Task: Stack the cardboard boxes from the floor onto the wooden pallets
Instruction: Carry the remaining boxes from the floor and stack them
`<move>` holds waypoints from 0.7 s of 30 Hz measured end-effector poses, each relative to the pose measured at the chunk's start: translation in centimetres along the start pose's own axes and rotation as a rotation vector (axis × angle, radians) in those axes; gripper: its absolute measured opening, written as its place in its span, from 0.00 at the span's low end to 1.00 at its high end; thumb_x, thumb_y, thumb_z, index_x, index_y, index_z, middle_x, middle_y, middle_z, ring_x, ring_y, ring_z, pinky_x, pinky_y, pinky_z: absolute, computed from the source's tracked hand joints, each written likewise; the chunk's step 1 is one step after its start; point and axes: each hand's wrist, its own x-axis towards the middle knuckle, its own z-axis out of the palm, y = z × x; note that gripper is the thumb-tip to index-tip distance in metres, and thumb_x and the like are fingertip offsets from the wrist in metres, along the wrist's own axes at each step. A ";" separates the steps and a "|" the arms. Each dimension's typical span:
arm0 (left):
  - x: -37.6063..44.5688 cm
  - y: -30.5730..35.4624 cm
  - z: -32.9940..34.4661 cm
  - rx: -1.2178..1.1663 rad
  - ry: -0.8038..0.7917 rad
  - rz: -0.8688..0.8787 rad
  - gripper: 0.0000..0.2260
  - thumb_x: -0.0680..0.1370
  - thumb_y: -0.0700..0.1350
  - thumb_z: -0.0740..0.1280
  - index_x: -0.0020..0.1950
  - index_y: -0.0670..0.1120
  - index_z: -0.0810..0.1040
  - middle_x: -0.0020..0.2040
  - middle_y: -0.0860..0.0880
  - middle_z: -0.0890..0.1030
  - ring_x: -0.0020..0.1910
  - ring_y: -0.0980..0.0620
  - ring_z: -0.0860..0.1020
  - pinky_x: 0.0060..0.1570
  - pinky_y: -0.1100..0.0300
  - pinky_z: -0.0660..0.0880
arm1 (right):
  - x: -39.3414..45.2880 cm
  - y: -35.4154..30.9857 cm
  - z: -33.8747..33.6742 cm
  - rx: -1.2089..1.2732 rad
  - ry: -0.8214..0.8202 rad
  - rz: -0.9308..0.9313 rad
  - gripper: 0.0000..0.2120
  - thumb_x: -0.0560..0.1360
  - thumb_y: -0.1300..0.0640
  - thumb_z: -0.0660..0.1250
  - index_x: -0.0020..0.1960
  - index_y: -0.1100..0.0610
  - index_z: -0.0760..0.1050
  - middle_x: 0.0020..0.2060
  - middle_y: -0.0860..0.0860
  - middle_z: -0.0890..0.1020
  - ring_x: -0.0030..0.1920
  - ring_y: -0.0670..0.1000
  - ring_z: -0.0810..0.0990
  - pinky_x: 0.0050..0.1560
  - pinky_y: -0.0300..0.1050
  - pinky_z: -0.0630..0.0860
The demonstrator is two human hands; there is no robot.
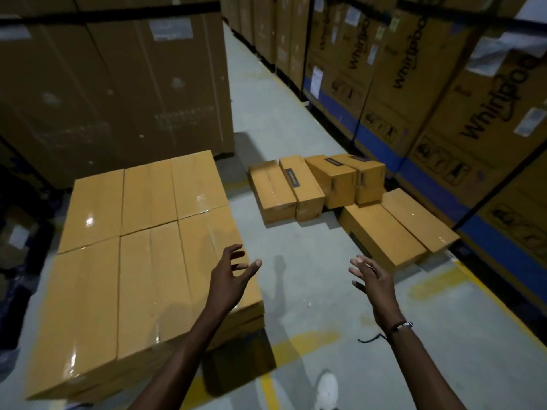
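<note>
A flat layer of several tan cardboard boxes [142,247] fills the stack at the left; the pallet under it is mostly hidden. Several loose boxes lie on the floor ahead: two side by side [284,190], two tilted ones [346,182] leaning behind them, and two low flat ones [393,232] at the right. My left hand [233,270] hovers with fingers spread over the stack's near right corner and holds nothing. My right hand [370,279] is held out over the floor, fingers spread, just short of the flat boxes.
Tall brown cartons [118,78] rise behind the stack. Racks of large printed appliance cartons [444,93] line the right side. A grey concrete aisle with yellow floor lines [299,344] runs between them. My white shoe [327,389] shows at the bottom.
</note>
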 end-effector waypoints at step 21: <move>13.0 8.6 19.3 -0.050 0.129 -0.084 0.26 0.74 0.64 0.70 0.70 0.59 0.72 0.62 0.60 0.79 0.53 0.67 0.79 0.52 0.55 0.80 | 19.8 -4.9 -9.4 0.001 -0.118 0.072 0.10 0.84 0.52 0.65 0.62 0.54 0.81 0.54 0.49 0.87 0.56 0.51 0.86 0.60 0.56 0.81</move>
